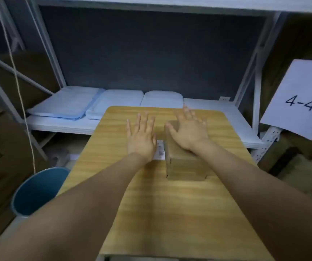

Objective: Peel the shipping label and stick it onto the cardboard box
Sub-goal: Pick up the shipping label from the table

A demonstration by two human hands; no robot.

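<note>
Two bare forearms are seen reaching forward over the wooden counter. The cardboard box stands near the counter's middle, small, closed and plain brown. The right hand is laid over its top, fingers spread flat, nothing pinched. The shipping label lies flat on the counter just left of the box, touching or nearly so; only a white strip with print is shown, the rest being covered by the left hand, fingers likewise spread and gripping nothing.

The label is judged thin, light and floppy, likely to curl and stick to itself once off its backing; a corner is best lifted with a fingernail. The box looks light and stiff, easily shifted, so steadying is advised.

Beyond, folded pale blue bags rest on a shelf. A blue bin stands at the left.
</note>
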